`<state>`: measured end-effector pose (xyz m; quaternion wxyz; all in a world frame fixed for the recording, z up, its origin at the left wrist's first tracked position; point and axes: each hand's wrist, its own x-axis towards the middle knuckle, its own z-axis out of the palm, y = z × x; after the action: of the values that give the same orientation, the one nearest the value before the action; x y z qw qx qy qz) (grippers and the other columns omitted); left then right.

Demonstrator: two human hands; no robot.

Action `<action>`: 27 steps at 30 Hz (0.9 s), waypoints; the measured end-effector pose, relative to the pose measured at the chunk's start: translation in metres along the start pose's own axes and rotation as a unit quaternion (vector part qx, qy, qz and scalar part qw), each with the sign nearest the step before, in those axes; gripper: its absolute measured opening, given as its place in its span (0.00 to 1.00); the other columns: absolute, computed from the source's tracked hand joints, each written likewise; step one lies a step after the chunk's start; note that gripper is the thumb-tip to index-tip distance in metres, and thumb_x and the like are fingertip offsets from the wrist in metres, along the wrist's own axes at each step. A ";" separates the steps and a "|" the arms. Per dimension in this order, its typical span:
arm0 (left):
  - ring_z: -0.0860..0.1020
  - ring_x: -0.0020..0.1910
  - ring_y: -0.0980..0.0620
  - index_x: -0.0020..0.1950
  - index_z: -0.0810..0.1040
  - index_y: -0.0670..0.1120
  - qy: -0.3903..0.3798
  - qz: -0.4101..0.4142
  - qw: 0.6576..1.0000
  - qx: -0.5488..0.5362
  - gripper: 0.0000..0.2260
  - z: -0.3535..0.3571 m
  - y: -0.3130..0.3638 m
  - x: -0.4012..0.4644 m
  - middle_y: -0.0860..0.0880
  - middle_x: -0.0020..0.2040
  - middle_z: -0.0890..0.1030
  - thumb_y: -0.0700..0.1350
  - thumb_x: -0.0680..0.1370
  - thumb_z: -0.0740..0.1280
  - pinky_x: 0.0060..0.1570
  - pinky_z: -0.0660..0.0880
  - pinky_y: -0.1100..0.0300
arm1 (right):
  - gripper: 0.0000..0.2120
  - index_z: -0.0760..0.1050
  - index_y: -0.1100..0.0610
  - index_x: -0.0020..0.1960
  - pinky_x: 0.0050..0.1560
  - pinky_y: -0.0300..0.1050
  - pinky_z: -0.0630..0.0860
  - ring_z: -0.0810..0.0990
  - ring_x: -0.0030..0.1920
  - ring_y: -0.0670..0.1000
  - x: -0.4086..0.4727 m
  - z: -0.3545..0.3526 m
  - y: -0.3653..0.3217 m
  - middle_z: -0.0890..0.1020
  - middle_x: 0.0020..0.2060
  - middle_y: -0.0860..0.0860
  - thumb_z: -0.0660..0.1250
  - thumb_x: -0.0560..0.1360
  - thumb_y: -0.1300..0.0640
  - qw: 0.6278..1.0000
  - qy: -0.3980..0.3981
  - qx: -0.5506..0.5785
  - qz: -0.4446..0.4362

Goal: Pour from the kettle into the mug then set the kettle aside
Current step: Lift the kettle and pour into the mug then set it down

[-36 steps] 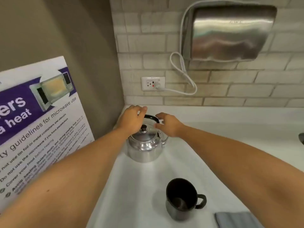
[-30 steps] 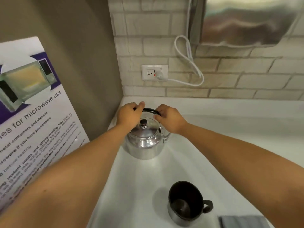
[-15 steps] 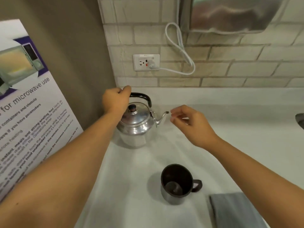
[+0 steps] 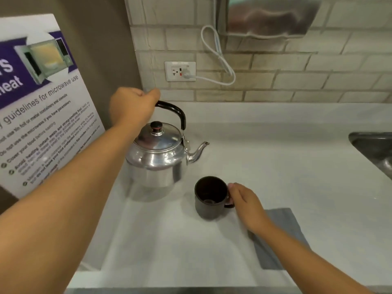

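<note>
A shiny steel kettle point(image 4: 156, 158) with a black handle and a knobbed lid hangs just above the white counter point(image 4: 275, 166), its spout pointing right. My left hand point(image 4: 132, 106) is closed round the left end of the handle. A dark mug point(image 4: 210, 198) stands upright on the counter, to the right of and nearer than the kettle, below the spout's side. It looks empty. My right hand point(image 4: 246, 203) grips the mug's handle on its right side.
A grey cloth point(image 4: 282, 236) lies flat right of the mug, under my right forearm. A steel sink point(image 4: 375, 149) opens at the far right. A microwave poster point(image 4: 42, 102) leans at the left. A wall outlet point(image 4: 180, 71) and a hand dryer point(image 4: 269, 15) sit on the brick wall.
My right hand has left the kettle's spout side and dropped onto the mug's handle. My left hand has lifted the kettle and brought it closer to the mug.
</note>
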<state>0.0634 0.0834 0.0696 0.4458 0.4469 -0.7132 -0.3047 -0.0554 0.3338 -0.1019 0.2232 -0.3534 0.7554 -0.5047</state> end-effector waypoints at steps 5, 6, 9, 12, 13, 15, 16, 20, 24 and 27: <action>0.55 0.17 0.54 0.21 0.61 0.47 -0.015 0.027 0.999 0.045 0.16 -0.009 0.006 -0.027 0.53 0.14 0.57 0.52 0.62 0.64 0.26 0.56 0.61 | 0.17 0.68 0.57 0.37 0.33 0.27 0.68 0.73 0.33 0.45 0.009 0.001 -0.001 0.74 0.32 0.49 0.51 0.81 0.53 0.999 0.042 -0.029 -0.010; 0.55 0.17 0.54 0.20 0.60 0.47 -0.019 0.033 0.998 0.055 0.17 -0.010 0.007 -0.033 0.52 0.14 0.57 0.51 0.62 0.64 0.25 0.55 0.62 | 0.17 0.68 0.58 0.38 0.34 0.29 0.69 0.73 0.34 0.47 0.010 0.000 0.000 0.74 0.32 0.50 0.51 0.81 0.53 0.998 0.044 -0.036 -0.011; 0.56 0.18 0.54 0.21 0.61 0.47 -0.021 0.055 0.994 0.089 0.16 -0.011 0.013 -0.043 0.53 0.18 0.58 0.50 0.63 0.64 0.24 0.55 0.63 | 0.18 0.68 0.60 0.39 0.43 0.45 0.74 0.75 0.38 0.54 0.012 -0.002 0.002 0.75 0.34 0.53 0.50 0.81 0.51 0.997 0.044 -0.059 -0.013; 0.60 0.21 0.51 0.22 0.65 0.46 -0.030 0.085 0.989 0.114 0.13 -0.012 0.018 -0.052 0.51 0.20 0.61 0.49 0.64 0.64 0.25 0.58 0.62 | 0.20 0.68 0.64 0.40 0.47 0.55 0.75 0.77 0.42 0.63 0.008 -0.002 0.002 0.74 0.36 0.57 0.49 0.82 0.51 0.996 0.049 -0.068 -0.023; 0.61 0.22 0.50 0.23 0.67 0.45 -0.031 0.093 0.987 0.126 0.13 -0.012 0.019 -0.055 0.51 0.20 0.61 0.49 0.64 0.64 0.25 0.58 0.62 | 0.21 0.68 0.66 0.40 0.47 0.55 0.75 0.77 0.43 0.64 0.006 -0.002 0.003 0.75 0.36 0.57 0.49 0.82 0.52 0.996 0.052 -0.068 -0.027; 0.61 0.22 0.50 0.23 0.66 0.45 -0.030 0.108 0.983 0.147 0.13 -0.012 0.022 -0.059 0.51 0.21 0.61 0.48 0.64 0.63 0.25 0.58 0.62 | 0.21 0.68 0.66 0.40 0.44 0.53 0.74 0.77 0.43 0.64 0.004 -0.002 0.004 0.75 0.36 0.58 0.49 0.82 0.52 0.995 0.058 -0.070 -0.029; 0.61 0.22 0.50 0.23 0.66 0.45 -0.032 0.115 0.980 0.159 0.13 -0.012 0.023 -0.061 0.51 0.21 0.61 0.48 0.64 0.63 0.25 0.58 0.62 | 0.21 0.68 0.66 0.40 0.42 0.51 0.72 0.77 0.43 0.64 0.003 -0.002 0.004 0.74 0.36 0.58 0.49 0.82 0.52 0.995 0.059 -0.074 -0.028; 0.63 0.24 0.48 0.25 0.70 0.43 -0.036 0.146 0.968 0.199 0.11 -0.009 0.030 -0.064 0.49 0.22 0.65 0.47 0.65 0.63 0.27 0.62 0.61 | 0.19 0.66 0.60 0.37 0.38 0.46 0.67 0.72 0.37 0.56 0.000 -0.003 0.001 0.73 0.34 0.57 0.49 0.82 0.52 0.994 0.058 -0.089 -0.034; 0.62 0.24 0.49 0.24 0.67 0.44 -0.034 0.180 0.957 0.225 0.11 -0.007 0.038 -0.065 0.50 0.22 0.63 0.46 0.65 0.62 0.27 0.61 0.61 | 0.19 0.67 0.61 0.38 0.39 0.47 0.67 0.70 0.36 0.53 -0.001 -0.003 0.000 0.72 0.34 0.56 0.49 0.82 0.53 0.994 0.050 -0.093 -0.033; 0.63 0.25 0.48 0.25 0.68 0.44 -0.038 0.195 0.950 0.240 0.10 -0.005 0.043 -0.064 0.50 0.22 0.63 0.46 0.65 0.61 0.28 0.62 0.61 | 0.19 0.67 0.61 0.38 0.40 0.48 0.69 0.71 0.36 0.53 -0.001 -0.004 0.000 0.73 0.34 0.56 0.49 0.82 0.53 0.994 0.049 -0.091 -0.027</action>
<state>0.0656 0.1593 0.0840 0.3486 0.3809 -0.8550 -0.0489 -0.0578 0.3368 -0.1008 0.1394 -0.3671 0.7983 -0.4567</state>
